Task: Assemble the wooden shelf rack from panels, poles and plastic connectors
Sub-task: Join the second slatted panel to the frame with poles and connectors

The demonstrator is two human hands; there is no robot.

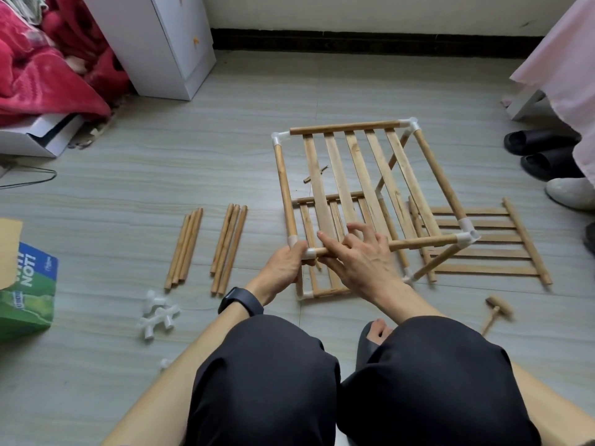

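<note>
Head view: the rack (439,183) stands on the floor (225,156) straight in front of you, two tiers up. A lower panel (330,291) sits at floor level and an upper panel (352,162) is raised on corner poles, with white plastic at its corners. Left to do, by my reading: one loose panel (483,246) lies flat just right of the rack. Two bundles of poles (185,249) lie side by side well left of it. A small pile of spare connectors (157,315) sits nearer you than the poles, so at least one more tier is likely to come. A wooden mallet (497,312) lies near-right of the rack, not in hand. Your left hand (285,265) wraps the near-left corner connector (309,252), fingers curled round it and gripping, forearm angled up from below. Your right hand (357,255) lies palm-down over the upper panel's front rail (418,243), fingers spread and fairly straight, pressing rather than clasping. Both hands cover that joint, so whether the rail end is fully seated there can't be made out.
</note>
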